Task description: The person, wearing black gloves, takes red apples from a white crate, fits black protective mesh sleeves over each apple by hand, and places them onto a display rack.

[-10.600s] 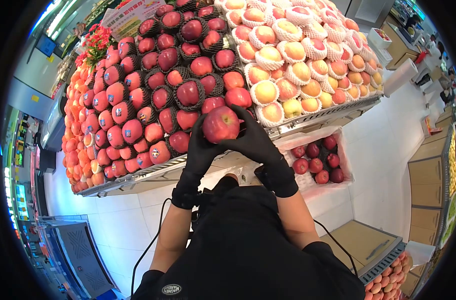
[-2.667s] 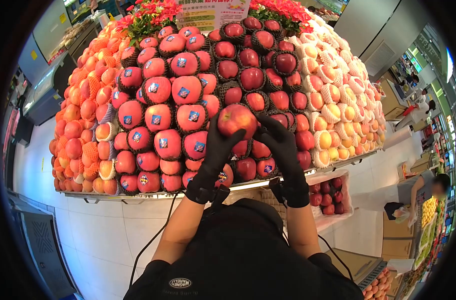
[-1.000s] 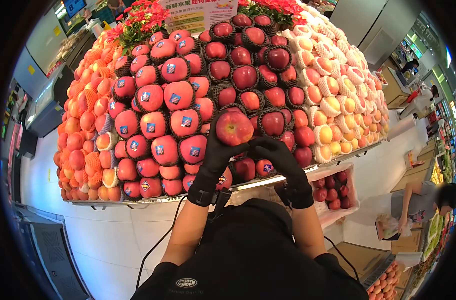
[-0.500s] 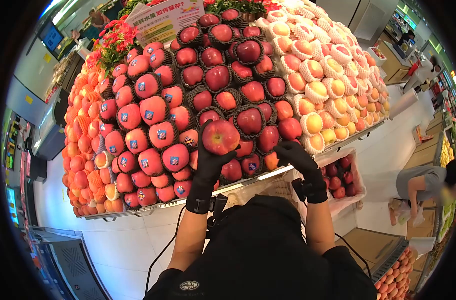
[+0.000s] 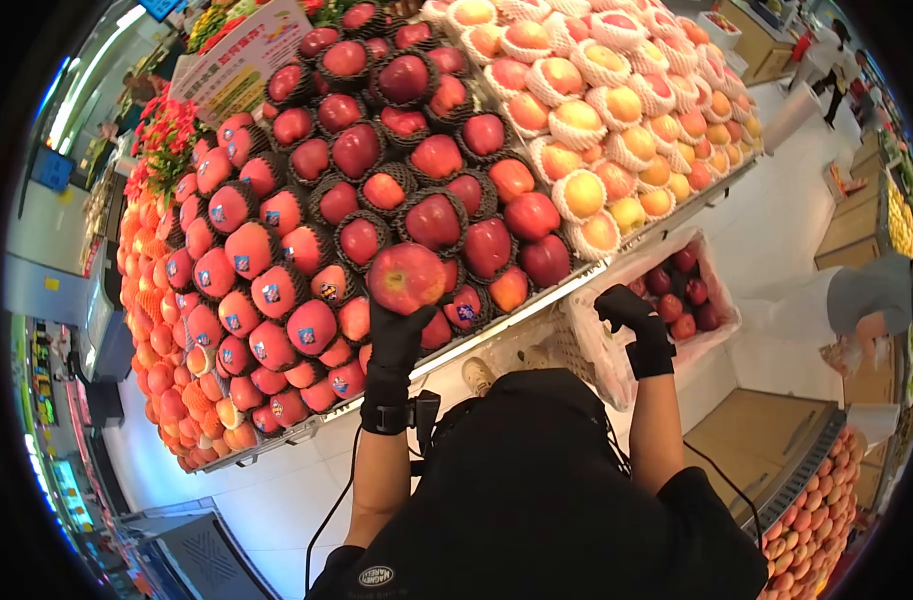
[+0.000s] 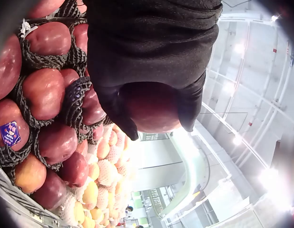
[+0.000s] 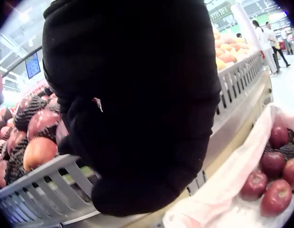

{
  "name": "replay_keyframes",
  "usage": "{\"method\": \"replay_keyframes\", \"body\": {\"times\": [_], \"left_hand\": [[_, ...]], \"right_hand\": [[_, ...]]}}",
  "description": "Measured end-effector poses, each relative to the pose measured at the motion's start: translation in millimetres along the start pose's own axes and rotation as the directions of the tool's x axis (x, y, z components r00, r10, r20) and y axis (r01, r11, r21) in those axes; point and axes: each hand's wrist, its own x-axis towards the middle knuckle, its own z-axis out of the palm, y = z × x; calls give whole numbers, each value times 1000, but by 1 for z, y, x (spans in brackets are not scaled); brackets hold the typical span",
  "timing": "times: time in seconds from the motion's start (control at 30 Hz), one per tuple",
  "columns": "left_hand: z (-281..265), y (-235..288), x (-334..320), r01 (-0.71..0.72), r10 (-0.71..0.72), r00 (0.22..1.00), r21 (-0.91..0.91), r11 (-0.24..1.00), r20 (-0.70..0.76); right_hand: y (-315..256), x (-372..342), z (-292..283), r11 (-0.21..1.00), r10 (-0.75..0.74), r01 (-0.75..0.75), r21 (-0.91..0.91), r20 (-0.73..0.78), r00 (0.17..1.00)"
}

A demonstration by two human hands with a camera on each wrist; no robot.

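Note:
A large red apple [image 5: 407, 278] with a yellowish patch is in my black-gloved left hand [image 5: 395, 340], held over the front of the apple display. In the left wrist view, the gloved fingers and thumb wrap round the apple [image 6: 151, 108], hiding much of it. My right hand [image 5: 629, 312], also in a black glove, is off to the right between the display edge and a lined box. Its fingers are curled in; the right wrist view shows the back of the glove [image 7: 137, 109] and bent fingers, with the palm hidden. I see nothing held there.
Red apples [image 5: 357, 150] in black foam nets fill the sloping display, beside pale apples [image 5: 577, 125] in white nets. A slatted rail [image 7: 52, 190] edges it. The plastic-lined box [image 5: 719, 262] holds dark red apples. Another person [image 5: 862, 300] stands at right.
My right hand has come away from the apple and moved right, toward the lined box. The left hand keeps the apple, lower over the display; the head view has turned right.

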Motion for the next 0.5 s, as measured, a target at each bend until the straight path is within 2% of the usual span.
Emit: {"method": "replay_keyframes", "body": {"times": [0.07, 0.1, 0.13, 0.17, 0.2, 0.23, 0.27, 0.3, 0.33, 0.37, 0.4, 0.43, 0.5], "left_hand": [[0, 1, -1, 31, -31, 1000, -16, 999, -2], [1, 1, -2, 40, -40, 999, 5, 999, -3], [-1, 0, -2, 60, -60, 998, -37, 998, -3], [-4, -3, -1, 80, -80, 997, -80, 994, -4], [-3, -6, -2, 102, -103, 995, -121, 987, -5], [24, 18, -11, 13, -14, 999, -22, 1000, -29], [51, 42, -20, -71, 76, 996, 81, 994, -52], [46, 34, -18, -158, 171, 985, 254, 954, -27], [37, 24, -15, -244, 261, 965, 415, 876, 16], [26, 13, -11, -325, 344, 936, 557, 764, 74], [16, 4, -8, -397, 414, 898, 675, 622, 146], [12, -1, -6, -456, 471, 852, 765, 454, 229], [15, -7, -8, -503, 514, 801, 812, 297, 309]], "right_hand": [[79, 7, -12, 993, 111, -105, -52, 124, 986], [110, 9, -14, 986, 163, -166, 8, 137, 977], [116, 5, -14, 973, 211, -223, 67, 154, 965], [123, -6, -16, 945, 232, -257, 204, 139, 963], [142, -10, -14, 989, 58, -70, 131, 95, 994], [181, -11, -11, 992, -118, 115, 48, 63, 991], [232, -8, -9, 921, -229, 264, -287, 151, 962], [282, -5, -7, 717, -335, 409, -564, 236, 912], [278, -12, -5, 881, -117, 159, -446, 120, 986], [272, -18, 1, 952, 126, -108, -285, 44, 991], [284, -21, 0, 857, 63, 10, -515, 124, 990], [298, -24, 0, 702, -1, 145, -698, 202, 979], [325, -36, 3, 725, -82, 193, -661, 195, 977]]}}
